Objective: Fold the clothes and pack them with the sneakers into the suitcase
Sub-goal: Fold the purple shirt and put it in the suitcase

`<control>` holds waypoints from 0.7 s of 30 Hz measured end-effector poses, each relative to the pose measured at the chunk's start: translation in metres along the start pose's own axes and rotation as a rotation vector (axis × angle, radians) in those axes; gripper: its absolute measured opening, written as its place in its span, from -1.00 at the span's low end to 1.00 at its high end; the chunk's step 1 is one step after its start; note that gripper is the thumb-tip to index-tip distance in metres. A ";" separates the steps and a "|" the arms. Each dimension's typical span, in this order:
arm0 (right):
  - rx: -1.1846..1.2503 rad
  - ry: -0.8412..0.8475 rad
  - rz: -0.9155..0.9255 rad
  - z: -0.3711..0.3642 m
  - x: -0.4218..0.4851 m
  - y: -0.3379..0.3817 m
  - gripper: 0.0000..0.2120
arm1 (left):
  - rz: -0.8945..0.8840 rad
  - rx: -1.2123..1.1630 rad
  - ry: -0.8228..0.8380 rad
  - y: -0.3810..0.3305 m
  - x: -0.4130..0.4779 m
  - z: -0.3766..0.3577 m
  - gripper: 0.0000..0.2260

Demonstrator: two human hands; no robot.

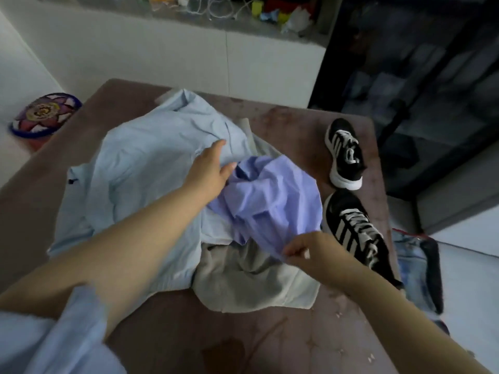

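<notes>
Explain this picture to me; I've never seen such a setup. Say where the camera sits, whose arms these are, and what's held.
There is no machine: a person wears one camera on the head, looking down at their own bare arms. On the table lie a light blue shirt, a crumpled lilac garment, a grey garment beneath them and two black striped sneakers. The left hand is open over the shirt; the right hand pinches the lilac garment's edge with its fingers. No suitcase shows.
</notes>
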State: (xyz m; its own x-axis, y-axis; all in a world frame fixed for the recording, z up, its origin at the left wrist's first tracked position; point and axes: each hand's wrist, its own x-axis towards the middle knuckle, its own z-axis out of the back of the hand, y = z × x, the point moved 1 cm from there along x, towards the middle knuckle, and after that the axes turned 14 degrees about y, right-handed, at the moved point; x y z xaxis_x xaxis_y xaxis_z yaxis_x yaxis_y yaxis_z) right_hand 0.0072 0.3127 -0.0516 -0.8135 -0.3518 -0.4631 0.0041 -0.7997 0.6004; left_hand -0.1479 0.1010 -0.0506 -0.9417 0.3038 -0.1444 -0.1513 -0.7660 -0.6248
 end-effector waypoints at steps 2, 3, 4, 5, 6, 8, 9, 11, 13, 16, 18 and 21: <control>-0.077 0.098 -0.033 -0.018 -0.027 -0.007 -0.90 | -0.017 -0.035 0.112 -0.004 0.018 -0.011 -0.53; -0.127 0.132 -0.055 -0.026 -0.035 -0.011 -0.88 | -0.026 -0.060 0.208 -0.006 0.023 -0.019 -0.57; -0.161 0.167 -0.077 -0.031 -0.040 -0.014 -0.86 | -0.038 -0.088 0.313 -0.008 0.025 -0.028 -0.63; -0.185 0.203 -0.093 -0.034 -0.042 -0.017 -0.80 | -0.043 -0.090 0.409 -0.010 0.022 -0.036 -0.69; -0.211 0.231 -0.111 -0.033 -0.043 -0.017 -0.72 | -0.059 -0.060 0.470 -0.010 0.019 -0.044 -0.71; -0.186 0.179 -0.149 -0.019 -0.036 -0.011 -0.64 | -0.088 0.038 0.498 -0.007 0.013 -0.052 -0.58; -0.137 0.085 -0.158 -0.010 -0.030 -0.005 -0.63 | -0.072 0.053 0.488 -0.005 0.009 -0.051 -0.46; -0.072 -0.175 -0.128 0.009 -0.009 0.008 -0.69 | -0.015 0.039 0.478 0.001 0.002 -0.049 -0.34; 0.004 -0.378 -0.091 0.021 0.018 0.024 -0.81 | 0.004 0.062 0.477 0.005 -0.006 -0.048 -0.42; -0.255 -0.336 -0.109 0.023 0.056 0.046 -0.87 | -0.020 -0.086 0.379 0.007 -0.016 -0.039 -0.53; -0.201 -0.194 -0.088 0.016 0.070 0.047 -0.72 | -0.087 -0.242 0.362 0.002 -0.020 -0.028 -0.55; -0.027 -0.218 -0.005 0.011 0.069 0.048 -0.80 | -0.160 -0.332 0.394 -0.014 -0.029 -0.009 -0.54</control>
State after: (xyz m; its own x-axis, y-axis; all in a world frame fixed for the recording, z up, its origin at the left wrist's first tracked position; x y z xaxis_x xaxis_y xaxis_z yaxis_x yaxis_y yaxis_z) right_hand -0.0555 0.2557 -0.0479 -0.9199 -0.2368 -0.3126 0.0129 -0.8150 0.5794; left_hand -0.1156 0.1080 -0.0445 -0.7214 0.6400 -0.2646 -0.1201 -0.4919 -0.8623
